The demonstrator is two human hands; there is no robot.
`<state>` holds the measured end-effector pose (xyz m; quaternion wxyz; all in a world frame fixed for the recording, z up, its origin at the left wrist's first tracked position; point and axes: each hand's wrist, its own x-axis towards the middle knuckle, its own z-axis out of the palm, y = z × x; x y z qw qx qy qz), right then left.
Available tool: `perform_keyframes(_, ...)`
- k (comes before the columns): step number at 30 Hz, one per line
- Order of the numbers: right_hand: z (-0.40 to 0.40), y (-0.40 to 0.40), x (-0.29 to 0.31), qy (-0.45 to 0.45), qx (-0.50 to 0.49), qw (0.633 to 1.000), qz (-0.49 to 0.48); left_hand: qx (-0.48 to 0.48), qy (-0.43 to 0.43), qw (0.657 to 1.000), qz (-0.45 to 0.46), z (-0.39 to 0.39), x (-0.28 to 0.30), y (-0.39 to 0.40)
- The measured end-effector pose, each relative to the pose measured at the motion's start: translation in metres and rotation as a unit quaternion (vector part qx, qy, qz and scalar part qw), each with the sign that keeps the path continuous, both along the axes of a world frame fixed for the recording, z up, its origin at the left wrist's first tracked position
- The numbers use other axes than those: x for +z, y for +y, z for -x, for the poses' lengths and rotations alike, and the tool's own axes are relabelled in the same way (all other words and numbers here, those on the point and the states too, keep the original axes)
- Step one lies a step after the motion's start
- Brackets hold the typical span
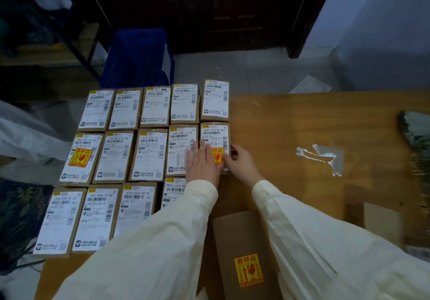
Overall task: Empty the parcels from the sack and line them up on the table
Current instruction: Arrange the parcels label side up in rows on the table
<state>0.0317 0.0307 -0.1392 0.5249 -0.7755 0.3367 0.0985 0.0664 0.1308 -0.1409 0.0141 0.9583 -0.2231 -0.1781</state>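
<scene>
Several brown cardboard parcels with white shipping labels lie in three rows on the left part of the wooden table (290, 123). The rightmost parcel of the middle row (215, 137) carries a yellow fragile sticker. My left hand (202, 162) lies flat with straight fingers across that parcel and its left neighbour (180, 150). My right hand (240, 162) grips the same parcel's right edge, thumb on top and fingers curled round the side. One more parcel (242, 248), label side down with a fragile sticker, lies near the front edge between my sleeves. A white sack (25, 134) sits at the far left.
A blue plastic crate (139, 57) stands on the floor behind the table. Torn tape residue (323, 155) marks the tabletop at right. A dark grey-green object (416, 134) lies at the table's right edge. Metal shelving (46, 32) is at the back left.
</scene>
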Motion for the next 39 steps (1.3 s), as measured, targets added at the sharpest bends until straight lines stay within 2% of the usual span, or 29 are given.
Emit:
perform_keyframes(2, 0.011, -0.002, 0.01, 0.022, -0.021, 0.999, 0.035, 0.019, -0.012, 0.999, 0.046, 0.009, 0.012, 0.004)
perform_keyframes(5, 0.058, -0.01, 0.031, 0.066, -0.068, 0.986, 0.136, 0.038, -0.002, 0.995, 0.095, 0.044, 0.033, 0.035)
perform_keyframes(7, 0.114, -0.012, 0.038, 0.107, -0.088, 0.979, 0.147, 0.025, 0.067, 0.993, 0.089, 0.082, 0.032, 0.069)
perform_keyframes(10, 0.2, 0.01, 0.04, 0.179, -0.068, 0.98, 0.045, 0.078, 0.264, 0.955, 0.111, 0.123, 0.014, 0.096)
perform_keyframes(12, 0.232, 0.028, 0.035, 0.204, -0.082, 0.975, -0.028, 0.067, 0.322, 0.938, 0.111, 0.14, 0.003, 0.088)
perform_keyframes(15, 0.246, 0.041, 0.023, 0.207, -0.1, 0.971, -0.058, 0.051, 0.355, 0.921, 0.153, 0.151, 0.006, 0.06)
perform_keyframes(17, 0.241, 0.03, 0.021, 0.178, -0.142, 0.972, -0.051, -0.005, 0.336, 0.934, 0.118, 0.156, 0.014, 0.038)
perform_keyframes(20, 0.223, -0.009, 0.026, 0.132, -0.178, 0.974, -0.041, -0.07, 0.26, 0.959, 0.087, 0.142, 0.034, -0.01)
perform_keyframes(25, 0.186, -0.077, 0.053, 0.019, -0.261, 0.965, -0.025, -0.084, 0.211, 0.968, 0.111, 0.105, 0.039, -0.113)
perform_keyframes(28, 0.189, -0.1, 0.06, -0.005, -0.302, 0.953, 0.036, -0.063, 0.19, 0.972, 0.12, 0.1, 0.046, -0.152)
perform_keyframes(30, 0.21, -0.099, 0.061, 0.04, -0.313, 0.941, 0.125, -0.081, 0.104, 0.977, 0.17, 0.115, 0.051, -0.156)
perform_keyframes(32, 0.243, -0.088, 0.058, 0.153, -0.289, 0.908, 0.262, -0.121, 0.075, 0.962, 0.231, 0.147, 0.053, -0.146)
perform_keyframes(33, 0.259, -0.082, 0.054, 0.217, -0.26, 0.891, 0.304, -0.14, 0.11, 0.954, 0.243, 0.167, 0.051, -0.139)
perform_keyframes(35, 0.288, -0.068, 0.041, 0.311, -0.222, 0.873, 0.302, -0.158, 0.23, 0.936, 0.214, 0.208, 0.036, -0.134)
perform_keyframes(37, 0.307, -0.057, 0.026, 0.354, -0.216, 0.867, 0.275, -0.158, 0.32, 0.919, 0.167, 0.242, 0.019, -0.138)
perform_keyframes(39, 0.317, -0.055, 0.019, 0.358, -0.225, 0.866, 0.268, -0.147, 0.366, 0.906, 0.157, 0.26, 0.012, -0.148)
